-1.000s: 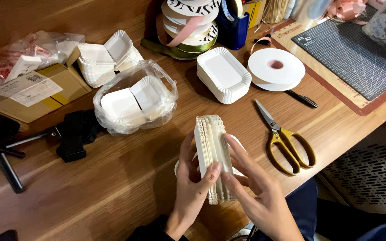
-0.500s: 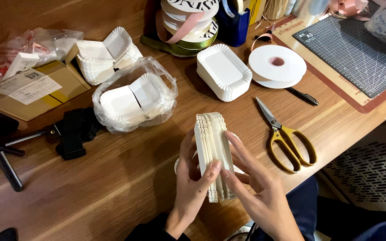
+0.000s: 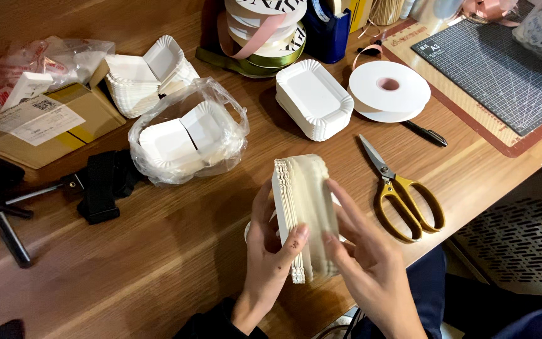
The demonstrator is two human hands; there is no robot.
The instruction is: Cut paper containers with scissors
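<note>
A thick stack of nested white paper trays (image 3: pixel 303 207) stands on edge above the wooden table's near edge, held between both hands. My left hand (image 3: pixel 270 251) grips its left side, thumb pressed on the front rims. My right hand (image 3: pixel 368 260) cups the right side with fingers spread along the outer tray. Another upside-down stack of the same trays (image 3: pixel 313 98) rests farther back on the table.
Yellow-handled scissors (image 3: pixel 403 188) lie right of the hands, a black pen (image 3: pixel 426 133) and a white ribbon roll (image 3: pixel 389 90) beyond. A clear plastic bag of trays (image 3: pixel 186 135), loose trays (image 3: pixel 145 75), a cardboard box (image 3: pixel 45 122), a black tripod (image 3: pixel 64 188) and a cutting mat (image 3: pixel 503 69) surround them.
</note>
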